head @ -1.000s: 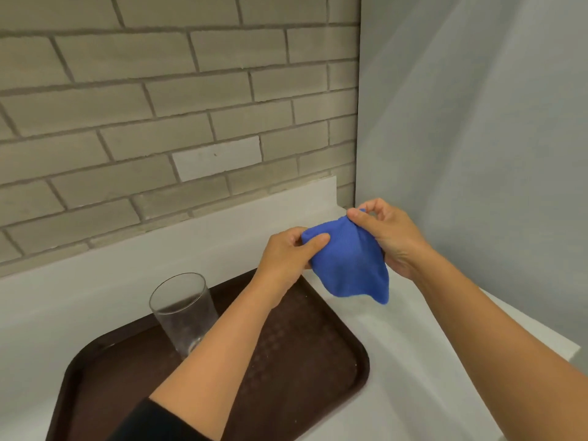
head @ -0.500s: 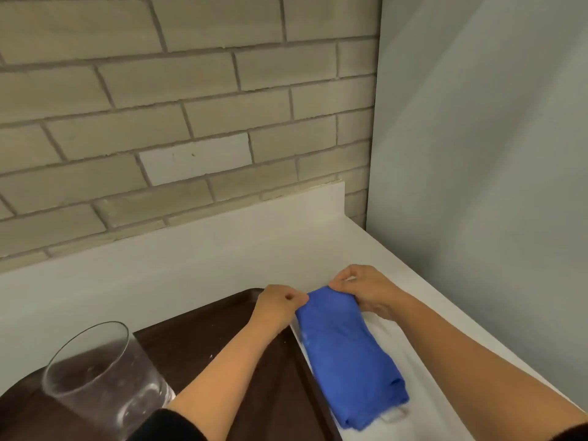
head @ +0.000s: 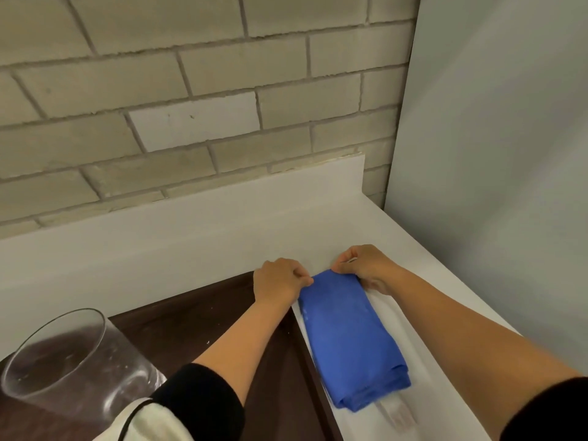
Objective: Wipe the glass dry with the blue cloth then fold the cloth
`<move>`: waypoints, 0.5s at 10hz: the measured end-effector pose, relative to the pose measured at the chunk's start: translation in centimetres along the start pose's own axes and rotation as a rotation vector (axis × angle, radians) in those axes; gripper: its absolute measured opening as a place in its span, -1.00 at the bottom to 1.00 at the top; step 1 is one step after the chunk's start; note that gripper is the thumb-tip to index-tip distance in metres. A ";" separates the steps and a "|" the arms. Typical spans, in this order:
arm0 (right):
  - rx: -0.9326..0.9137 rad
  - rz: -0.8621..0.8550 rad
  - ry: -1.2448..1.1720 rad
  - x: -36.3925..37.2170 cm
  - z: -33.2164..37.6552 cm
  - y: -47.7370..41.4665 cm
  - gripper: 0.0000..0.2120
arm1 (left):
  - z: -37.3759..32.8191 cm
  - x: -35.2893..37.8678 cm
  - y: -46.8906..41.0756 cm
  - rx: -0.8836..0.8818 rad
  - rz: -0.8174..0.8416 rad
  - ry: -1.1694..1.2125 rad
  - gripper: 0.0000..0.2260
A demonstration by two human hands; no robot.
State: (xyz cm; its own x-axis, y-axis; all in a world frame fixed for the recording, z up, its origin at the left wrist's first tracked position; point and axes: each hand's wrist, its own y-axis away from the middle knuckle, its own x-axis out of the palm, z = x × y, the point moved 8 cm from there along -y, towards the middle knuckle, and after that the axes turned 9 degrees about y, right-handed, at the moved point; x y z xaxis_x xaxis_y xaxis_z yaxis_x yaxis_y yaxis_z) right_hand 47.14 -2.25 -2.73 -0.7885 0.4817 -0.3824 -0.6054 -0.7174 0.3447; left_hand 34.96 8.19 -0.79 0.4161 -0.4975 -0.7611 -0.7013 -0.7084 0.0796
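Found the soft blue cloth (head: 353, 338) folded into a long narrow band, flat on the white countertop (head: 445, 313), just right of the dark brown plastic tray (head: 197, 323) and hard against its right rim. Logged the long axis as running near to far, leaning a little left toward the far end.

Saw both hands at that far short edge. Left hand (head: 280, 281) pinching the far left corner between thumb and curled fingers. Right hand (head: 366, 268) pinching the far right corner likewise. Knuckles up, close together, only the cloth's width between.

Placed the whole length of the band on the near side of the hands, reaching back toward the body between the two forearms. Marked a pale tag (head: 397, 415) poking out from under the near end; could not read it.

Recorded the clear drinking glass (head: 73, 361) upright on the tray at near left, well apart from the cloth, touched by neither hand.

Judged the wiping as finished and the folding as under way. Judged the likely next fold as the far edge carried toward the near end, across the long axis, halving the band. Rated reach as equal for both hands, neither nearer. Flagged loose layers at the near end as a risk if lifted unevenly.
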 end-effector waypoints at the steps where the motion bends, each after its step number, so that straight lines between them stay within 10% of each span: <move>1: -0.005 -0.022 0.000 0.0 0.0 0.1 -0.83 | 0.2 0.1 0.2 0.004 -0.018 -0.039 -0.83; 5: -0.171 -0.324 0.193 -1.5 1.2 1.0 -0.86 | 1.2 -0.3 1.8 0.024 -0.098 -0.153 -0.70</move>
